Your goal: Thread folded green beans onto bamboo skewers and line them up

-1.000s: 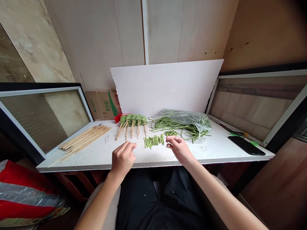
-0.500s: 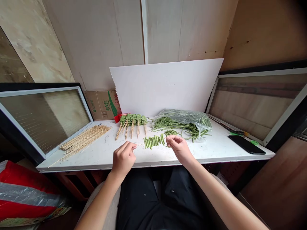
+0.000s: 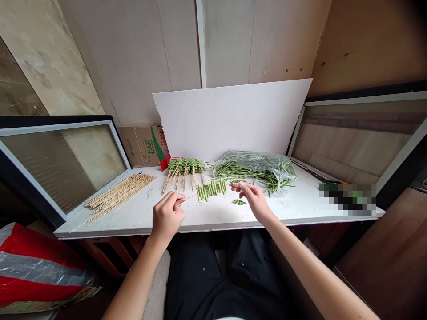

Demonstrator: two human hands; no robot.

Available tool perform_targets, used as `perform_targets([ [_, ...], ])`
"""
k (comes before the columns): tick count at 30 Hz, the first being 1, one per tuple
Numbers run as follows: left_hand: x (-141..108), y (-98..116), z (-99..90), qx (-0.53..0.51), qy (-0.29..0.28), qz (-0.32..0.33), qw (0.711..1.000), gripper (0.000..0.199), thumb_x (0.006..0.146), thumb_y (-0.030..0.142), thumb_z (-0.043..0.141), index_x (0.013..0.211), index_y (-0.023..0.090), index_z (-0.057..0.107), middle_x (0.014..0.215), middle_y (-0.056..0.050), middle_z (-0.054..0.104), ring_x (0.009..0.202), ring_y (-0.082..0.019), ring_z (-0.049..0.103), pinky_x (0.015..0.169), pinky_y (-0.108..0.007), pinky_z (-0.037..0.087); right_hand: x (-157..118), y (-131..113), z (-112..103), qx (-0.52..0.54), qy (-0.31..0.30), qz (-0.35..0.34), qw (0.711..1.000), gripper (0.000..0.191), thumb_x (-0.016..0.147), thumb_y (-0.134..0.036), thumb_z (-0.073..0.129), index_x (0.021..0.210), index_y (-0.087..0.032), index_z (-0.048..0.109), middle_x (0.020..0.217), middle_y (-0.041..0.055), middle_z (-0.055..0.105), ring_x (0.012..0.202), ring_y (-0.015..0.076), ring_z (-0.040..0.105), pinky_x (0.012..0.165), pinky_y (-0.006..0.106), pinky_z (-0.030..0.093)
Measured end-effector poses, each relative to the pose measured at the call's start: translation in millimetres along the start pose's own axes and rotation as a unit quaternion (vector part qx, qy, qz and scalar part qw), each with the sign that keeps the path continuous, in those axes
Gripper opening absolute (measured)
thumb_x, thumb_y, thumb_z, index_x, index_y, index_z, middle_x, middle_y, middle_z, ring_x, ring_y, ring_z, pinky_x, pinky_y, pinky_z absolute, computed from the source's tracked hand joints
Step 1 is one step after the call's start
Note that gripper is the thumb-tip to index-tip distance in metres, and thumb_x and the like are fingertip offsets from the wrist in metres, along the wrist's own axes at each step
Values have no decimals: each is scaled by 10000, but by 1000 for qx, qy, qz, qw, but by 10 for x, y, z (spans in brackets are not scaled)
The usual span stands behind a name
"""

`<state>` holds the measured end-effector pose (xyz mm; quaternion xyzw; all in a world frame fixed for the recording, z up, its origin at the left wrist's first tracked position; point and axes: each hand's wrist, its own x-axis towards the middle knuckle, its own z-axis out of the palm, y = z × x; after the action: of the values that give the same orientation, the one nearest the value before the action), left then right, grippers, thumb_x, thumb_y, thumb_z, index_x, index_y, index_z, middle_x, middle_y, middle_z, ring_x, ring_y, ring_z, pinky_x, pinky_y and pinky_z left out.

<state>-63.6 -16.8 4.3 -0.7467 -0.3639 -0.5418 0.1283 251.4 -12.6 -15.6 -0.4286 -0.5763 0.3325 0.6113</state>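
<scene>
A bamboo skewer threaded with a row of cut green bean pieces [image 3: 211,190] is held level above the table's front half. My left hand [image 3: 167,213] is closed on its bare left end, thumb against the curled fingers. At the other end, the fingertips of my right hand [image 3: 250,195] pinch around the pointed tip, beyond the last piece; the exact contact is too small to see clearly. A small pile of cut bean pieces [image 3: 239,202] lies on the table just below my right hand.
Finished bean skewers [image 3: 186,166] are stacked at the back. Loose bamboo skewers [image 3: 120,193] lie to the left. Long green beans [image 3: 233,170] spill from a clear plastic bag [image 3: 267,160] at the back right. A cardboard box [image 3: 142,144] and white board [image 3: 230,122] stand behind the white table [image 3: 200,222].
The loaded skewer and my left hand have shifted slightly left and up. My right hand has moved from beside the last bean piece out to the tip, baring the small pile below.
</scene>
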Motion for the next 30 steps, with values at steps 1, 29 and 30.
perform_targets([
  [1, -2, -5, 7, -2, -2, -3, 1000, 239, 946, 40, 541, 863, 210, 687, 790, -13, 728, 717, -164, 690, 649, -253, 488, 55, 84, -103, -41, 6, -5, 999, 445, 954, -639, 603, 1021, -263, 832, 1022, 88, 791, 977, 280, 658, 778, 384, 512],
  [29, -48, -11, 86, -13, -25, 8, 1000, 213, 980, 75, 554, 888, 211, 691, 842, -15, 757, 768, -169, 721, 691, -264, 516, 245, 532, -471, -152, 6, 39, 988, 445, 779, -585, 811, 1012, -207, 783, 1007, 114, 800, 879, 274, 715, 774, 387, 544],
  [30, -47, -7, 88, -14, -24, 9, 1000, 210, 982, 78, 555, 891, 210, 691, 838, -13, 755, 766, -168, 720, 690, -263, 516, 237, 485, -441, -115, -3, 50, 992, 483, 773, -606, 816, 1043, -206, 785, 1019, 114, 796, 893, 271, 708, 764, 381, 540],
])
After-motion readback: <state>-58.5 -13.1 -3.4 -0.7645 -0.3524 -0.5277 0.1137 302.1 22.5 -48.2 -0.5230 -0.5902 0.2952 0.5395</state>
